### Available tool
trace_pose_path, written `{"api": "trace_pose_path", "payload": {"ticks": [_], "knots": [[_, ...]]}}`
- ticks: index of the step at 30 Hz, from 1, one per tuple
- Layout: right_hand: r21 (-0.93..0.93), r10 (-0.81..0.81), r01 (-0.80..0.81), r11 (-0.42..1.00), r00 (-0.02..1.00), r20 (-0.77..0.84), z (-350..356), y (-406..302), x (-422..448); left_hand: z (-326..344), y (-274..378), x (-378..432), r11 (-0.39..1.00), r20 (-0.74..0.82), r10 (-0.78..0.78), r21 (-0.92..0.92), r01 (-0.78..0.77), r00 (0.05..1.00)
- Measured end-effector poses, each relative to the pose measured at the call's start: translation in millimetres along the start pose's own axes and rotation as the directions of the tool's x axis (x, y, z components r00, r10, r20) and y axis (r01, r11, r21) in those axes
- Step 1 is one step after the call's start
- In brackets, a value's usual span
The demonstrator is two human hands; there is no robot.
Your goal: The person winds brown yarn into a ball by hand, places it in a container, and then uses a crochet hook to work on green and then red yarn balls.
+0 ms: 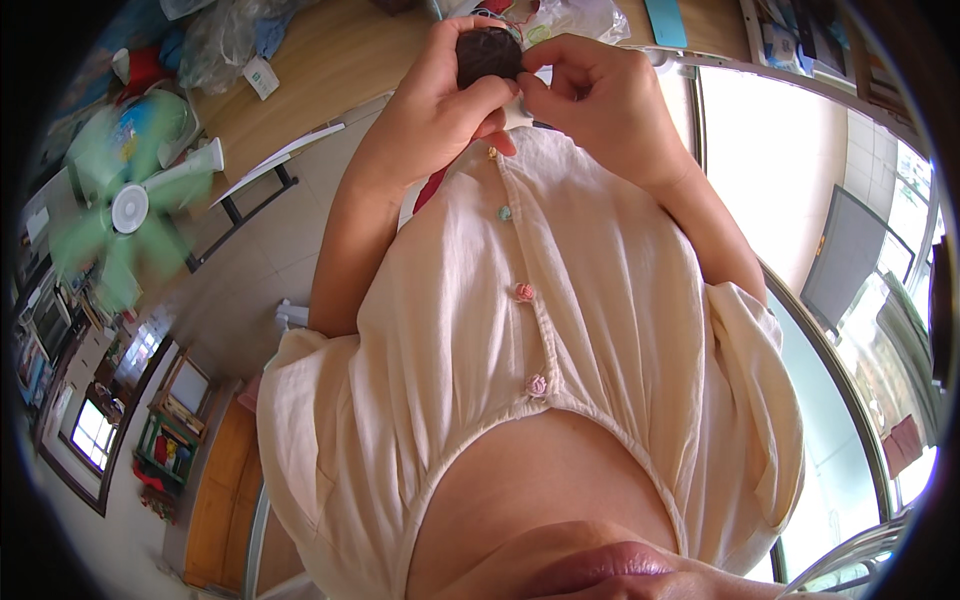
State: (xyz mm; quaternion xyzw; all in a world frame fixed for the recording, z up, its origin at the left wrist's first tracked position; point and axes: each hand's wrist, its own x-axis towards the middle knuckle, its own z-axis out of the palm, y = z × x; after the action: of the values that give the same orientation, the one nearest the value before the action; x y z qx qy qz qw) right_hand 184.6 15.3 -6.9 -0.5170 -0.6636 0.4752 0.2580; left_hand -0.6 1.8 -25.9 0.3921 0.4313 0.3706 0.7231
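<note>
A small rounded dark brown bundle (489, 57), perhaps hair or yarn, is at the top of the head view. My left hand (442, 105) is wrapped around it, thumb in front and fingers behind. From the other side, the thumb and forefinger of my right hand (600, 101) pinch at the bundle's right edge; any thread or tool between them is too small to tell. Something pale shows just below the bundle, partly hidden by my fingers. Thin coloured cords (499, 16) lie behind the bundle, near a clear plastic bag (585, 21).
The wooden tabletop (315, 71) spans the far side, with plastic bags (217, 45), a white tag (261, 77) and a turquoise flat thing (665, 21) on it. A green-bladed fan (130, 208) turns at the left. Glass panels are at the right.
</note>
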Motion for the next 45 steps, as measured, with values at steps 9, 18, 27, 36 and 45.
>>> {"api": "trace_pose_path", "payload": {"ticks": [9, 18, 27, 36, 45], "knots": [[0.347, 0.283, -0.278, 0.896, 0.958, 0.036, 4, 2, 3, -2, -6, 10, 0.985, 0.034, -0.102, -0.135, 0.105, 0.994], [0.628, 0.263, -0.439, 0.643, 0.896, 0.358, -10, 22, 4, -9, -6, 14, 0.966, 0.167, -0.161, -0.175, 0.19, 0.973], [0.654, 0.209, -0.43, 0.622, 0.896, 0.391, -11, 17, -1, -14, -6, 16, 0.954, 0.264, -0.115, -0.241, 0.181, 0.958], [0.658, 0.23, -0.477, 0.583, 0.873, 0.43, -13, 13, -3, -5, 0, 9, 0.987, 0.112, -0.124, -0.086, 0.134, 0.986], [0.255, 0.118, -0.131, 0.958, 0.991, 0.064, 0, -5, -10, 2, -14, 4, 0.972, 0.028, 0.08, -0.225, -0.072, 0.996]]}}
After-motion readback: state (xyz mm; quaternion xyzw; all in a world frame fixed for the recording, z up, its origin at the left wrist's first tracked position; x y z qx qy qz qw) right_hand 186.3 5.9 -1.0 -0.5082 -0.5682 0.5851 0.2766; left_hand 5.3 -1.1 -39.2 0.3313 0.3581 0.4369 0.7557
